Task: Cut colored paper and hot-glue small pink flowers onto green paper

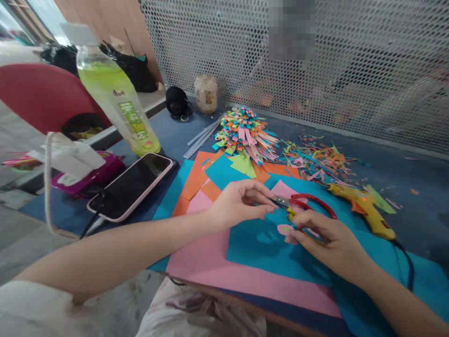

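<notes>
Over the blue paper my right hand pinches a small pink paper piece with a greenish centre. Red-handled scissors lie just beyond its fingers, blades toward the left. Left of them, my left hand has its thumb and fingers apart near the blade tips; a tiny blue bit shows at its fingertips, too small to tell if held. Pink paper and orange paper lie underneath. A layered bundle of fringed coloured paper stands behind the hands.
A yellow glue gun lies at right, its cord running down. Paper scraps are heaped behind it. At left are a phone, a bottle and a purple tissue box. Clear sticks, a jar and a metal mesh are farther back.
</notes>
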`<state>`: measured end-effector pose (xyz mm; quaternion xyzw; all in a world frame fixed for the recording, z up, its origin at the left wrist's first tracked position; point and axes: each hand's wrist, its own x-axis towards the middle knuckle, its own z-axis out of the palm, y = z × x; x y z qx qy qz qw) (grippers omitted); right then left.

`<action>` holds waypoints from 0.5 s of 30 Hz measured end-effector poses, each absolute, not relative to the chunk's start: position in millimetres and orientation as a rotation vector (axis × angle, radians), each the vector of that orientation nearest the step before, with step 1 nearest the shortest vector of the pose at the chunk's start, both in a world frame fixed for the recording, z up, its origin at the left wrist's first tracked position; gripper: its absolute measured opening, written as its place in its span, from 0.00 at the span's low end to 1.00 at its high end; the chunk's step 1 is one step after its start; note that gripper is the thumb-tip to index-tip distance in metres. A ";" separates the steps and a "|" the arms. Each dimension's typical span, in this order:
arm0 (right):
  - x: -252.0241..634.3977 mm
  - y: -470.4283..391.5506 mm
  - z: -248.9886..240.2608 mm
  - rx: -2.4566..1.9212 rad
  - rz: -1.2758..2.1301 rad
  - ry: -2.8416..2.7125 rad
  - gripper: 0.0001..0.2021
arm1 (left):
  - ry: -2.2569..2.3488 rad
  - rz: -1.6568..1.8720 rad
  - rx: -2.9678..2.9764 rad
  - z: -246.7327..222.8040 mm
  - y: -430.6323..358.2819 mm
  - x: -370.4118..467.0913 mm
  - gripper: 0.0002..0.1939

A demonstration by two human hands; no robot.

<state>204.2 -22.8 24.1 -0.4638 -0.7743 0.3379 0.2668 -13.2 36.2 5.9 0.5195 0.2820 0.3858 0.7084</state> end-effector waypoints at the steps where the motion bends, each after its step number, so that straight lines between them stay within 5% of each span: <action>1: 204.3 -23.2 23.8 -1.255 0.903 -2.112 0.04 | 0.618 0.847 1.163 4.0 36.1 -13.0 0.14; 15: 202.7 -24.8 24.5 -1.338 0.911 -2.161 0.07 | 0.622 0.759 1.265 0.1 25.5 -12.8 0.13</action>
